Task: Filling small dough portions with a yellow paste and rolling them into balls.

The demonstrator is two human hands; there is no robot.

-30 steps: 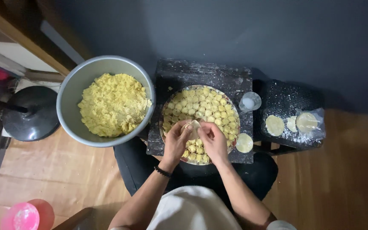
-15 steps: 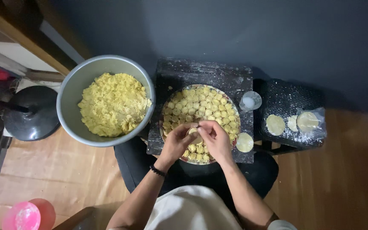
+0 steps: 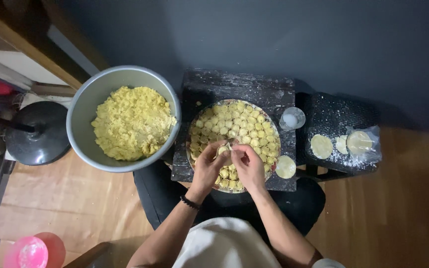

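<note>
Dumpling (image 3: 225, 149) sits pinched between the fingertips of the left hand (image 3: 208, 166) and right hand (image 3: 248, 166), both closed on it above the round tray (image 3: 193, 130) of finished dumplings. A big metal bowl (image 3: 88, 104) of yellow filling stands just left of the tray.

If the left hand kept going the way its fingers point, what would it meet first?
The left hand points up and rightward at the dumpling pinched between both hands; beyond it, probably the right hand's fingers, though depth is unclear.
</note>
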